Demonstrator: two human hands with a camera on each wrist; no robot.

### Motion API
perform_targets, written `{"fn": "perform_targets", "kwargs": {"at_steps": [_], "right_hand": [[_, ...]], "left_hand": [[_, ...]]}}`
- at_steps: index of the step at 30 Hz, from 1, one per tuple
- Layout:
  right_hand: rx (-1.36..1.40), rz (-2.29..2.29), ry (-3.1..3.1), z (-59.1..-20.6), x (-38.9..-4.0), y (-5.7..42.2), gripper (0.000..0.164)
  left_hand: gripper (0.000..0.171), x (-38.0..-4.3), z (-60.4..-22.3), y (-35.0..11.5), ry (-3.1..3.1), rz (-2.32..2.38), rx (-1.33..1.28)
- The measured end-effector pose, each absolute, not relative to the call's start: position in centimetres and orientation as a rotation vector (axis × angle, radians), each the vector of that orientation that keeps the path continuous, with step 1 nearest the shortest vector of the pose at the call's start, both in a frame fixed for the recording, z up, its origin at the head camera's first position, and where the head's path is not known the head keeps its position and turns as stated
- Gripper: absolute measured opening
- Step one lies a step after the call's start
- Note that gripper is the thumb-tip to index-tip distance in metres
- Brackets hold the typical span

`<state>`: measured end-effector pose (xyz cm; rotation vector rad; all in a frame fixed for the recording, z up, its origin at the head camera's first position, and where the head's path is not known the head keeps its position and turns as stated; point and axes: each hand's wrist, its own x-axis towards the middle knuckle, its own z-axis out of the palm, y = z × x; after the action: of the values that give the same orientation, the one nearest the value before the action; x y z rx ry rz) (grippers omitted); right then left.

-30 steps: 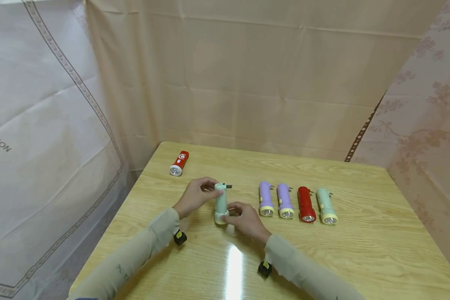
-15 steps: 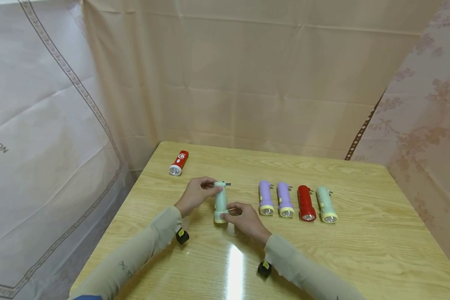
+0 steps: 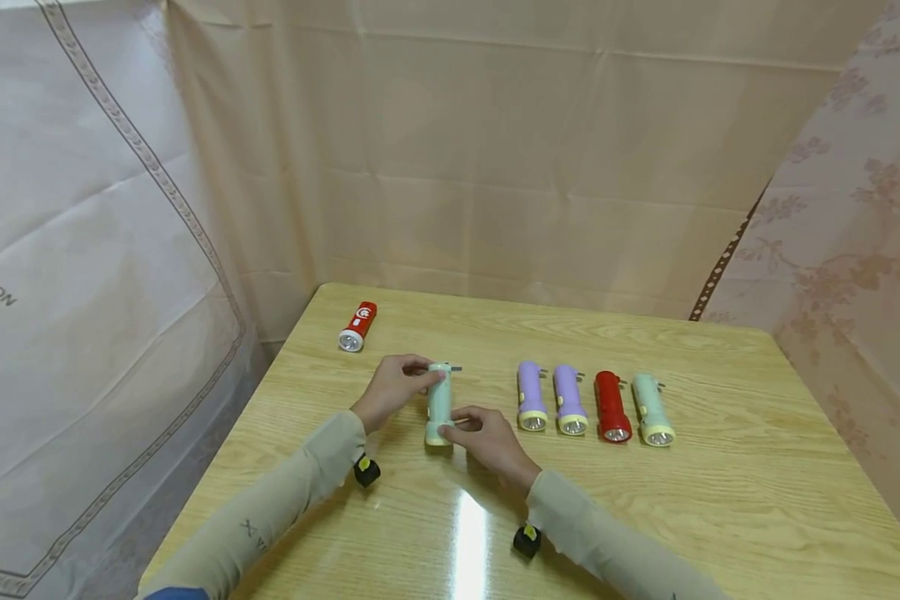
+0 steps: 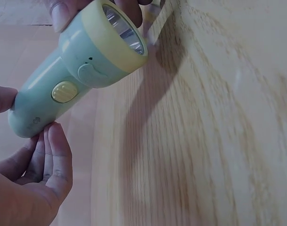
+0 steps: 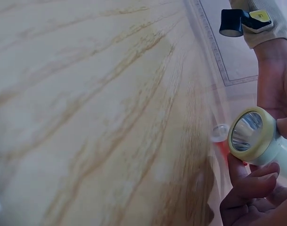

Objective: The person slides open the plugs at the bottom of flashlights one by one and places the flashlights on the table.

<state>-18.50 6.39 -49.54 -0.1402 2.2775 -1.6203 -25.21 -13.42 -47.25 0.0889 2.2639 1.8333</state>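
Both hands hold a mint green flashlight above the table, left of its middle. My left hand pinches the tail end, where two plug prongs stick out to the right. Lower down, my right hand pinches the head between thumb and fingers. In the left wrist view the flashlight shows a cream lens ring and a cream switch on its side. The right wrist view shows its clear lens and reflector facing out over the table.
To the right lie two purple flashlights, a red flashlight and another mint flashlight in a row, prongs out. A red flashlight with a white rim lies at the back left of the wooden table. Cloth curtains hang behind and beside it.
Over the last second the mint flashlight has turned slightly, and its prongs show thinner from the head view. Both hands keep their grip and have barely moved.
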Motion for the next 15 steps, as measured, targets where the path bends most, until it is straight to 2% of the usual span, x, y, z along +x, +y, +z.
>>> {"fn": "perform_targets", "kwargs": {"at_steps": [8,15], "right_hand": [[-0.120,-1.626,2.330,-49.3,-18.3,6.8,0.052],[-0.055,-1.633,2.368,-49.2,-18.4,7.4,0.053]], "left_hand": [[0.044,-26.1,-47.4,-12.6,2.225,1.830,0.100],[0.051,-27.1,-47.7,-11.5,2.176,1.812,0.073]]}}
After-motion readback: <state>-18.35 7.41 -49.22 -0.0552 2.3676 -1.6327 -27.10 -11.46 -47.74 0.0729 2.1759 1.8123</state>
